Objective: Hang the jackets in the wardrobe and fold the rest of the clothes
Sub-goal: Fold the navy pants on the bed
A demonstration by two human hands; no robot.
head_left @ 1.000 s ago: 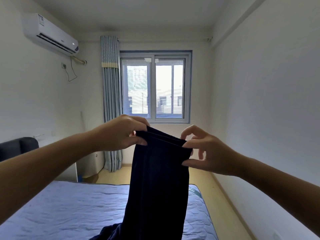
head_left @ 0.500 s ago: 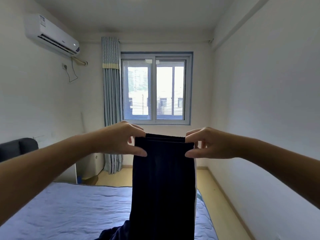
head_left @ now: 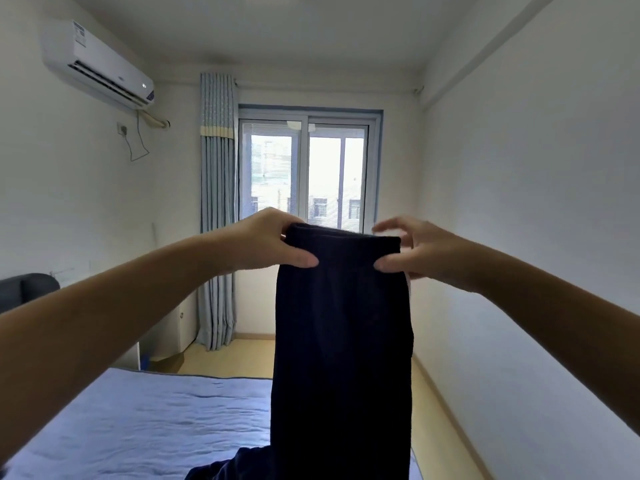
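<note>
I hold a dark navy garment [head_left: 341,341] up in front of me by its top edge. It hangs straight down as a long narrow strip, and its lower end lies bunched on the bed. My left hand [head_left: 266,242] pinches the top left corner between thumb and fingers. My right hand [head_left: 412,251] pinches the top right corner with the thumb in front, its other fingers spread loosely. No jacket or wardrobe is in view.
A bed with a light blue quilted cover [head_left: 138,427] fills the lower left, with a dark headboard [head_left: 24,289] at the left edge. Behind are a window [head_left: 306,174], a blue curtain [head_left: 218,209] and an air conditioner [head_left: 97,64]. Wooden floor [head_left: 446,427] runs along the right wall.
Both hands levelled the garment's top edge and drew it taut. The view has tilted upward. My right hand's fingers have loosened and spread a little.
</note>
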